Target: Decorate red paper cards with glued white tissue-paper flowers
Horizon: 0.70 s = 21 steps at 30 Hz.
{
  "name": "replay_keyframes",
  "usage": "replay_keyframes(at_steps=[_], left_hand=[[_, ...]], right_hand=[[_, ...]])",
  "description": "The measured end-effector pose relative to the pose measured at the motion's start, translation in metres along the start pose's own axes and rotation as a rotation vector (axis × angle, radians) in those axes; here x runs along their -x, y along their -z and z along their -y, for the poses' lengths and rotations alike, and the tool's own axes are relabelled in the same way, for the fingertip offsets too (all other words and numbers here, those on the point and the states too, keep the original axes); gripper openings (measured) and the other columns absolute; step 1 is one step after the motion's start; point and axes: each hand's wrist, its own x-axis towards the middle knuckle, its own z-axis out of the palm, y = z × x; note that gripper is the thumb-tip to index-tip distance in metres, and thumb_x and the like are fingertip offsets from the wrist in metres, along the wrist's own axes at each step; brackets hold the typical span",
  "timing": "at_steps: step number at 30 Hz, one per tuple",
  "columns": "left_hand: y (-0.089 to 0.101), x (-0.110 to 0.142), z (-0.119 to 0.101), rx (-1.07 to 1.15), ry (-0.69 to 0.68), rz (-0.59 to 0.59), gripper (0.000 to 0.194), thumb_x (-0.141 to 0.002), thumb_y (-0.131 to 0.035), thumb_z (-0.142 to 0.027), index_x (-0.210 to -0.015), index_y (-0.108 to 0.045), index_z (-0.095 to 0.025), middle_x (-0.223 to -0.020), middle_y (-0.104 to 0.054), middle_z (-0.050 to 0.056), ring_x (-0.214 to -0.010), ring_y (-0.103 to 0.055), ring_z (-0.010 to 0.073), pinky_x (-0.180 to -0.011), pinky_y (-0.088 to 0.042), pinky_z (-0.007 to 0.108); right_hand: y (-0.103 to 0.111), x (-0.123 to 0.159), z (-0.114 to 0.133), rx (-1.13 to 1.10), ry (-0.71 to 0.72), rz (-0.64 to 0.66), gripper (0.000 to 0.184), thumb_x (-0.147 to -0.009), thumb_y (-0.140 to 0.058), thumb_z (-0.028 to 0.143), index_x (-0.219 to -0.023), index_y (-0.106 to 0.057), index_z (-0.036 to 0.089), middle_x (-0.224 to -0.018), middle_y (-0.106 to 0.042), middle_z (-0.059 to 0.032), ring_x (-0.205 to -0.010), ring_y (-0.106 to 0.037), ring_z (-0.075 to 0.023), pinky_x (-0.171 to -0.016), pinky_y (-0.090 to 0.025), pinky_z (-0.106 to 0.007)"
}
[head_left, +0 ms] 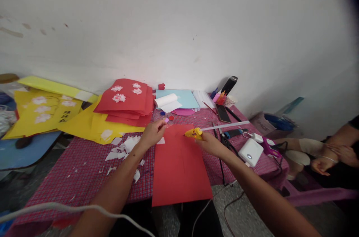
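Observation:
A large red paper sheet point(181, 169) lies upright before me and overhangs the table's front edge. My right hand point(206, 142) is wrapped round a yellow hot glue gun point(193, 132), its nozzle pointing left, low over the sheet's upper part. A long whitish glue stick point(227, 126) sticks out of its back end. Near the sheet's upper left corner, my left hand point(153, 132) pinches a small pale purple piece point(166, 120); its exact kind is too small to tell. Just behind those fingertips are a red round lid point(171, 117) and a blue one point(162, 113).
White paper scraps point(126, 147) litter the checked tablecloth point(75, 166) on the left. Behind them are red sheets with pink-white flowers point(126, 97) and yellow sheets point(92, 125). A phone point(223, 113), power bank point(250, 152) and cables lie right. Another person's hands point(325, 162) rest far right.

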Motion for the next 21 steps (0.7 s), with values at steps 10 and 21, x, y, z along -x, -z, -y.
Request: replay_keyframes(at_steps=[10, 21], left_hand=[[0.003, 0.001, -0.002, 0.045, 0.024, -0.001, 0.028, -0.090, -0.053, -0.029, -0.110, -0.071, -0.023, -0.099, -0.075, 0.007, -0.085, -0.068, 0.0216, -0.075, -0.049, 0.030], [0.019, -0.001, 0.006, 0.059, 0.092, -0.133, 0.023, -0.089, -0.057, -0.031, -0.106, -0.069, -0.022, -0.096, -0.076, 0.006, -0.085, -0.070, 0.0218, -0.075, -0.050, 0.030]], right_hand=[[0.017, 0.031, 0.027, -0.034, 0.098, -0.060, 0.029, -0.083, -0.056, 0.022, -0.108, -0.070, 0.020, -0.098, -0.071, -0.0062, -0.098, -0.063, -0.0267, -0.090, -0.047, -0.037], [-0.028, 0.085, -0.037, -0.700, -0.187, -0.181, 0.032, -0.083, -0.067, 0.046, -0.089, -0.066, 0.014, -0.056, -0.051, 0.0027, -0.047, -0.041, -0.0106, -0.046, -0.034, -0.024]])
